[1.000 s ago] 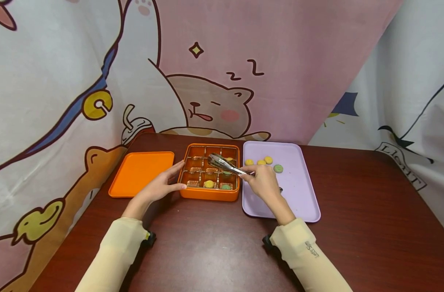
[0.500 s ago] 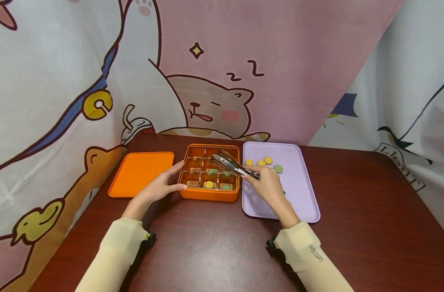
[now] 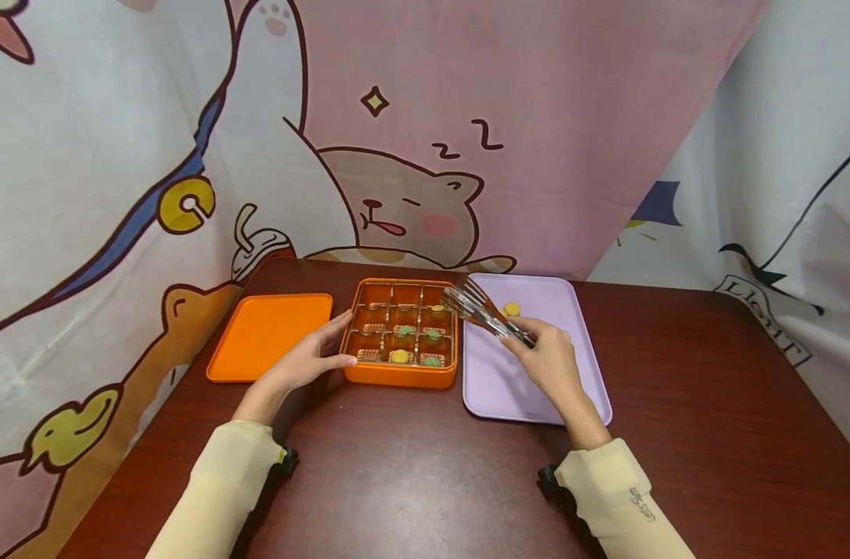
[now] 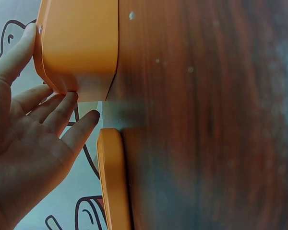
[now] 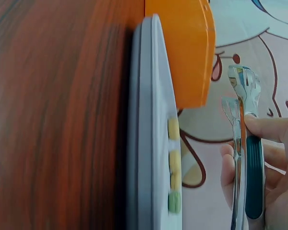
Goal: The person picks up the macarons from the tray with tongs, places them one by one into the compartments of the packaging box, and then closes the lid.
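Note:
My left hand [image 3: 306, 361] rests its fingertips against the left side of an orange box [image 3: 400, 376], with the thumb at the front corner. In the left wrist view its fingers [image 4: 62, 112] are spread and mostly straight. Clear dividers split the box into small compartments. Several hold round pieces: a green piece [image 3: 405, 331] in the middle one, a yellow piece [image 3: 400, 356] at the front. My right hand [image 3: 550, 365] grips metal tongs [image 3: 496, 320] with dark green handle grips [image 5: 254, 177]. The tong tips stand slightly apart over the seam between box and tray.
A lilac tray [image 3: 529, 396] lies right of the box. On it are yellow pieces [image 5: 174, 129] and a green piece [image 5: 174, 202], mostly behind the tongs in the head view. An orange lid [image 3: 274, 334] lies flat at the left. A printed curtain [image 3: 536, 155] hangs behind the table.
My right hand has drawn the tongs rightward, from over the box toward the tray, and their tips have parted. A green piece now shows in the middle compartment. The left hand stays put.

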`<state>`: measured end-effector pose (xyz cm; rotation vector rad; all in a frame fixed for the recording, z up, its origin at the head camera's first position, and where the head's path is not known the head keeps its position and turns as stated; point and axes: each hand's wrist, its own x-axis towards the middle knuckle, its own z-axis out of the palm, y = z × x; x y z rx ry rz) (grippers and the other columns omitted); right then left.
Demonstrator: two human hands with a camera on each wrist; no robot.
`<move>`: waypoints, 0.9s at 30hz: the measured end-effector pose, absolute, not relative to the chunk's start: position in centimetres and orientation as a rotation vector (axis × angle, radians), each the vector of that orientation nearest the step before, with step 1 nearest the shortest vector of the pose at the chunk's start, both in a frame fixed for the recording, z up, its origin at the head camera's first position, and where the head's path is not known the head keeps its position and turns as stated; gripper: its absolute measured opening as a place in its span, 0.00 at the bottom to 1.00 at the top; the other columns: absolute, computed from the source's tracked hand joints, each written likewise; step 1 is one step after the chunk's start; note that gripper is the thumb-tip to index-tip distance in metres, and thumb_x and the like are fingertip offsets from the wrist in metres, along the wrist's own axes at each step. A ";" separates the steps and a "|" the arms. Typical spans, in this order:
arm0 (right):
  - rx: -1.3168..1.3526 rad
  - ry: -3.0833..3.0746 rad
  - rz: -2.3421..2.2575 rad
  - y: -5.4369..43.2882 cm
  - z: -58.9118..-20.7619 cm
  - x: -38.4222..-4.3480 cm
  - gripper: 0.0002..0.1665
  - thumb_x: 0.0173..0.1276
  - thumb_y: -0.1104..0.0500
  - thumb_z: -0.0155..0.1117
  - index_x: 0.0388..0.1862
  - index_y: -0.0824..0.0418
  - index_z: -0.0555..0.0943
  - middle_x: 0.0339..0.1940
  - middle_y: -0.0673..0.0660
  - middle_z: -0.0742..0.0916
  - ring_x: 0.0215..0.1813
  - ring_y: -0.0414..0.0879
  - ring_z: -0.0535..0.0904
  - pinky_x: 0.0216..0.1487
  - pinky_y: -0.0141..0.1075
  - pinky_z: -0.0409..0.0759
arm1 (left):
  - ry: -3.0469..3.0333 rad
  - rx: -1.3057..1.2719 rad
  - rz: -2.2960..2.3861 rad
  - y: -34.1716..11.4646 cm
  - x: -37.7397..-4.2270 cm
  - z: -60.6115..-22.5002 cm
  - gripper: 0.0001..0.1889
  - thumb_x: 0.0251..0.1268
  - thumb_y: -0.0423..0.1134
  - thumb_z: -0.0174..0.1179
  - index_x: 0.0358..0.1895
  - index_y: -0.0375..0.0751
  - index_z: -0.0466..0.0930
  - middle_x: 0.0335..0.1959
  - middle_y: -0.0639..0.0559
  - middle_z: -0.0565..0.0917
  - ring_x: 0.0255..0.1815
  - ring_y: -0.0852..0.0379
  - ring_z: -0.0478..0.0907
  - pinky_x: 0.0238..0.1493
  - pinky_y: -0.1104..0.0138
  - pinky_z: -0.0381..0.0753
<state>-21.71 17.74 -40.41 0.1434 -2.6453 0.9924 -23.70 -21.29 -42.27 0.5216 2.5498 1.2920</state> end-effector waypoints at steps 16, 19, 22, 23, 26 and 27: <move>-0.019 -2.637 0.871 24.8 -40.9 -19.8 0.24 0.62 0.55 0.74 0.55 0.62 0.85 0.46 0.69 0.89 0.41 0.61 0.84 0.35 0.43 0.73 | 2.538 0.519 1.309 -21.3 -23.6 -42.2 0.42 0.70 0.39 0.62 0.81 0.39 0.47 0.83 0.41 0.46 0.81 0.35 0.48 0.77 0.38 0.52; -0.055 -2.651 0.868 25.8 -41.0 -19.6 0.25 0.63 0.54 0.73 0.56 0.63 0.85 0.46 0.69 0.89 0.42 0.62 0.84 0.35 0.43 0.73 | 2.536 0.524 1.311 -21.3 -23.6 -42.2 0.42 0.70 0.40 0.62 0.81 0.39 0.47 0.83 0.41 0.46 0.81 0.35 0.48 0.76 0.38 0.51; -0.089 -2.676 0.863 26.5 -41.2 -19.5 0.25 0.63 0.53 0.73 0.57 0.63 0.84 0.48 0.69 0.89 0.44 0.63 0.83 0.37 0.46 0.73 | 2.536 0.525 1.312 -21.3 -23.7 -42.2 0.42 0.70 0.39 0.61 0.81 0.39 0.47 0.83 0.41 0.46 0.81 0.35 0.47 0.76 0.38 0.51; -0.100 -2.684 0.863 26.7 -41.3 -19.4 0.25 0.64 0.53 0.73 0.57 0.63 0.84 0.48 0.69 0.88 0.45 0.64 0.83 0.38 0.47 0.73 | 2.536 0.526 1.311 -21.3 -23.7 -42.2 0.42 0.70 0.39 0.61 0.81 0.39 0.47 0.83 0.41 0.46 0.81 0.35 0.47 0.76 0.38 0.51; -0.127 -2.712 0.848 27.1 -41.5 -19.3 0.25 0.64 0.53 0.72 0.58 0.63 0.84 0.50 0.70 0.87 0.47 0.66 0.82 0.39 0.50 0.74 | 2.533 0.525 1.316 -21.4 -23.6 -42.2 0.42 0.70 0.39 0.62 0.81 0.39 0.47 0.83 0.41 0.46 0.82 0.35 0.47 0.77 0.38 0.51; -0.136 -2.719 0.845 27.2 -41.6 -19.3 0.25 0.64 0.53 0.72 0.58 0.63 0.84 0.50 0.71 0.87 0.47 0.66 0.82 0.40 0.50 0.74 | 2.532 0.524 1.317 -21.4 -23.7 -42.3 0.42 0.70 0.39 0.62 0.81 0.39 0.47 0.83 0.41 0.46 0.82 0.35 0.47 0.77 0.38 0.51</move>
